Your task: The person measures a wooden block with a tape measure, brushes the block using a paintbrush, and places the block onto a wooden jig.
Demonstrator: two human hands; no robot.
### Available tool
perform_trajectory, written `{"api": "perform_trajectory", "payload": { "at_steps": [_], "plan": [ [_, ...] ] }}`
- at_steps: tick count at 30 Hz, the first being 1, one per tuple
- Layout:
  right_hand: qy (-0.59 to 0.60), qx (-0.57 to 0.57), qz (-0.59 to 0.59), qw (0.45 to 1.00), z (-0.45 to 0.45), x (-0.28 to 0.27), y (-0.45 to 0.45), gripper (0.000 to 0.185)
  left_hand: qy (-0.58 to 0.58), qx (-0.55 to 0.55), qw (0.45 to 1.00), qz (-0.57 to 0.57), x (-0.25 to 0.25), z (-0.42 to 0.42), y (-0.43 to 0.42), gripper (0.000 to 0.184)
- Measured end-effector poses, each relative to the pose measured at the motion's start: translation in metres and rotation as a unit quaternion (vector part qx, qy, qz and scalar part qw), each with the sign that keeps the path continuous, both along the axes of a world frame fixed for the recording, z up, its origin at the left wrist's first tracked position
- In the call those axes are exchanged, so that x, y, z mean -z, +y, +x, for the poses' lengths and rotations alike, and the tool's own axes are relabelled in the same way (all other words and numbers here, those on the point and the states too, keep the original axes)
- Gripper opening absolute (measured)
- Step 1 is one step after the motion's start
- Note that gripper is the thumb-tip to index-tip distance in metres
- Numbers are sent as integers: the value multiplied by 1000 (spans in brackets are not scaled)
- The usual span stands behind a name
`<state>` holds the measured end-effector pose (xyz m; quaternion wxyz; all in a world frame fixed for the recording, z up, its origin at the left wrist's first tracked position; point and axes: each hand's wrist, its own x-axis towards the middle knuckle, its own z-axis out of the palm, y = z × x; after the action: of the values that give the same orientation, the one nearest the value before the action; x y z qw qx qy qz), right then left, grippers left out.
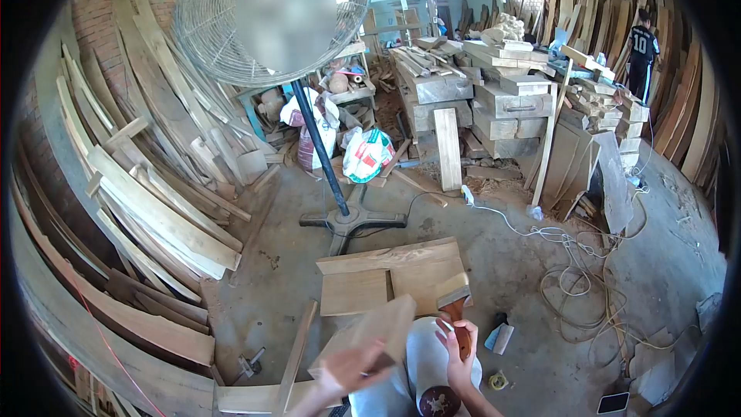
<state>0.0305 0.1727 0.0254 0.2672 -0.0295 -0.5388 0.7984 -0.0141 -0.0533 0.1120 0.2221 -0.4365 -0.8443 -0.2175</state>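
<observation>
Near the bottom centre, my left hand [356,368] lies against a flat wooden board [377,332], which is tilted over my lap and slightly blurred. Whether its fingers grip the board is smeared by motion. To its right, my right hand [460,347] is wrapped round the reddish-brown handle [455,310] of a tool with a pale block-like head [454,290]. Just beyond my hands, light wooden boards [354,293] lie on the floor, with a long plank [388,255] standing along their far edge.
A fan on a black pole [320,147] with a cross-shaped base [353,220] stands ahead. Planks [166,212] lean at left. Timber stacks [440,89] stand behind. Cables [575,262] coil on the right floor. A person [642,54] stands at far right.
</observation>
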Motion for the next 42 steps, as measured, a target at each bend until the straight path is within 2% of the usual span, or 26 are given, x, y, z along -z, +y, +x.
{"api": "perform_trajectory", "payload": {
  "at_steps": [1,2,6,10,11,13,15,17,19,23,25,27,30,32,36,39,42],
  "plan": [
    [14,4,-40,999,1,-4,-1,24,82,60,994,33,8,6,20,53],
    [31,9,-18,999,5,-1,0,27,91,72,993,17,14,10,30,52],
    [26,-15,-107,994,23,-8,13,30,106,116,988,-9,27,15,62,48],
    [-3,-17,-139,990,30,-5,18,31,114,157,980,-39,49,23,83,42],
    [-43,35,-69,996,29,23,20,27,110,160,980,-39,54,26,84,40],
    [-45,33,-101,993,32,11,15,26,94,167,981,-42,66,34,80,36],
    [-42,64,65,995,28,35,18,26,24,172,985,-24,90,43,81,29],
    [-52,50,49,996,28,40,22,23,-66,191,979,2,111,53,80,28],
    [-66,70,-10,995,31,40,37,22,-63,176,982,-6,106,59,77,26],
    [-136,172,73,973,44,65,101,29,-80,119,990,-1,114,66,72,28],
    [-152,228,118,955,49,108,137,40,-105,58,992,41,113,70,78,26],
    [-271,196,34,942,68,148,171,43,-105,29,992,59,114,72,69,30],
    [-271,130,-219,928,92,215,201,46,-55,-31,995,77,122,74,39,37],
    [-271,101,-246,925,93,268,212,44,-83,-100,987,91,116,72,13,37],
    [-229,65,-352,905,68,306,211,38,-103,-200,970,90,109,66,-14,44],
    [-268,100,-352,891,49,328,212,38,-105,-193,970,108,108,69,-11,52],
    [-288,67,-331,896,49,334,214,42,-137,-159,968,140,117,77,4,56]
  ]
}}
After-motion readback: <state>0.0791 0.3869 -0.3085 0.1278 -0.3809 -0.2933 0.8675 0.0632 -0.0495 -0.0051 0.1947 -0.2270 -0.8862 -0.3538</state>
